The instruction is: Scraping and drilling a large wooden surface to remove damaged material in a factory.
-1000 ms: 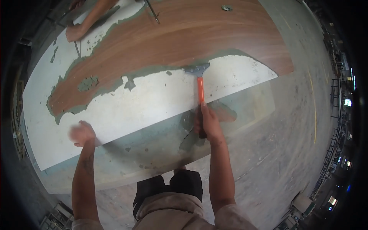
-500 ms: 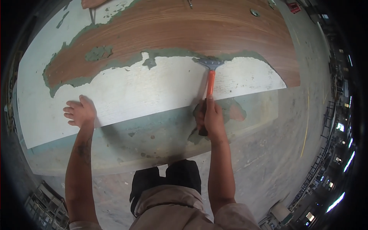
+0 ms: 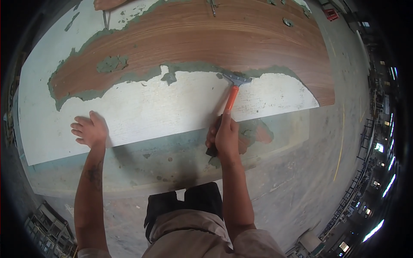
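Scraper orange-handled, gripped by right hand, blade on panel.

Left hand flat, palm down, fingers spread, forearm extended far-left. Right hand closed in a fist grip, forearm straight, reaching farther forward.

Panel: wood-grain veneer, reddish brown, smooth with a faint sheen. Its near part carries a matt white coat, chalky and lightly scored, edged by a ragged grey-green layer (rough, flaking at the margin). Scraper: dull grey metal head, glossy orange plastic handle with a black grip end, held in the right hand. The left hand lies on the white coat. Floor: matt grey concrete, stained and scuffed. Trousers: beige woven cloth, matt.
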`<state>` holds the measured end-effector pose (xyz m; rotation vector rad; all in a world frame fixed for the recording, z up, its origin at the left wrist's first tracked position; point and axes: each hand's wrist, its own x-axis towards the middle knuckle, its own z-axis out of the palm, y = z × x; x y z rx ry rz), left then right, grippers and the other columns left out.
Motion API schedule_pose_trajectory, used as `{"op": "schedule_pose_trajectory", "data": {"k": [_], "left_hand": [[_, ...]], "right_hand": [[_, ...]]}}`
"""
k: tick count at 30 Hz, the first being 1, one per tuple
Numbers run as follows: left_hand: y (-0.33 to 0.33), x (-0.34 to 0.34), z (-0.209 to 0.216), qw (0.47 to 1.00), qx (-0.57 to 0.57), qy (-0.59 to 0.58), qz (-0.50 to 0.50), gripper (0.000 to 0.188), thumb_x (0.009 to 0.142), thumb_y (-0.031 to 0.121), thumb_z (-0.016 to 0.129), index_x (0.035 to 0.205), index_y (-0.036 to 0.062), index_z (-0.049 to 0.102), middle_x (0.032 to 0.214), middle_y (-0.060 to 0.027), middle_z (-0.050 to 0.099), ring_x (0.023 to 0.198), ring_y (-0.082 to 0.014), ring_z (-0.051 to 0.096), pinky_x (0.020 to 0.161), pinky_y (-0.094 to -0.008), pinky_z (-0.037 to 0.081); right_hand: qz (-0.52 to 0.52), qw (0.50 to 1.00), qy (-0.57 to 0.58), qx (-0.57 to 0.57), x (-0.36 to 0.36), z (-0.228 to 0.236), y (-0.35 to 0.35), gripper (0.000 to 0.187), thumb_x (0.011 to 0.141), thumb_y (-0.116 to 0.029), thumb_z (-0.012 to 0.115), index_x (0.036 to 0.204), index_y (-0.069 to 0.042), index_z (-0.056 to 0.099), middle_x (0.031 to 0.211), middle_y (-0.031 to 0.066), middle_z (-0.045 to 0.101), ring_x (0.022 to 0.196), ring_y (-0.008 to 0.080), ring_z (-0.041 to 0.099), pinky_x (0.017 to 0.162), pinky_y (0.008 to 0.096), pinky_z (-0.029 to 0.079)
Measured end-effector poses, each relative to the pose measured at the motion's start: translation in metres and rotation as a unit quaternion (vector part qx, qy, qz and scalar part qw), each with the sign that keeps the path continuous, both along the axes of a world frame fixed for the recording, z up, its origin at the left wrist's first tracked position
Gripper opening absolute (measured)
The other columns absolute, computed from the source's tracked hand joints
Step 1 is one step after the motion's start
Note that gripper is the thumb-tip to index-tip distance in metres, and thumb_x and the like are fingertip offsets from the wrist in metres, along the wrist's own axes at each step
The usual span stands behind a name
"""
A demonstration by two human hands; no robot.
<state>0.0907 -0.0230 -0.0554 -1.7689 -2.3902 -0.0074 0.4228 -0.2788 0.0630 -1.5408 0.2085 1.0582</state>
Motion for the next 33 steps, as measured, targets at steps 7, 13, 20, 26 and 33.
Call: {"op": "schedule_pose_trajectory", "data": {"k": [7,13,20,26,33], "left_hand": [[-0.009,-0.003,-0.001,0.999,-0.001,0.001,-0.047,0.086,0.101,0.063,0.039,0.161,0.0048,0.021,0.166,-0.0283,0.015,0.153,-0.0471,0.013,0.117,-0.0689,0.015],[-0.018,0.013,0.03,0.999,-0.036,0.002,-0.041,0.086,0.101,0.062,0.039,0.16,0.0023,0.02,0.165,-0.0315,0.016,0.152,-0.0514,0.012,0.117,-0.0714,0.015],[-0.031,0.027,0.046,0.995,-0.056,-0.059,-0.058,0.089,0.098,0.054,0.043,0.159,-0.0056,0.018,0.164,-0.0364,0.011,0.152,-0.0558,0.008,0.116,-0.0732,0.009],[-0.032,0.021,0.056,0.989,-0.045,-0.099,-0.099,0.082,0.1,0.047,0.041,0.158,-0.0079,0.019,0.164,-0.0369,0.009,0.153,-0.0535,0.004,0.117,-0.0727,0.005],[-0.029,0.023,0.058,0.988,-0.037,-0.129,-0.081,0.075,0.102,0.04,0.041,0.157,-0.007,0.022,0.165,-0.0332,0.011,0.156,-0.0466,0.004,0.118,-0.0709,0.005]], "right_hand": [[0.007,1.0,-0.026,-0.002,0.007,-0.005,0.0,0.054,0.111,-0.046,0.035,0.073,-0.008,0.041,0.059,0.0035,0.041,0.043,0.0142,0.04,0.039,0.0333,0.039],[0.089,0.994,-0.057,-0.028,0.028,0.008,-0.024,0.056,0.111,-0.045,0.035,0.069,-0.009,0.043,0.054,0.0035,0.043,0.042,0.0171,0.046,0.04,0.0347,0.042],[0.057,0.998,-0.011,-0.01,0.023,0.0,-0.028,0.049,0.108,-0.052,0.04,0.082,-0.012,0.045,0.056,0.0006,0.041,0.04,0.0141,0.04,0.036,0.0343,0.037],[0.051,0.998,-0.01,-0.02,0.02,-0.002,-0.023,0.051,0.105,-0.058,0.043,0.083,-0.012,0.046,0.057,0.0001,0.039,0.04,0.0136,0.039,0.036,0.0329,0.035],[0.058,0.995,-0.071,-0.034,0.017,-0.004,-0.023,0.052,0.107,-0.056,0.042,0.086,-0.009,0.049,0.057,0.0013,0.043,0.04,0.0141,0.042,0.036,0.0326,0.037]]}}
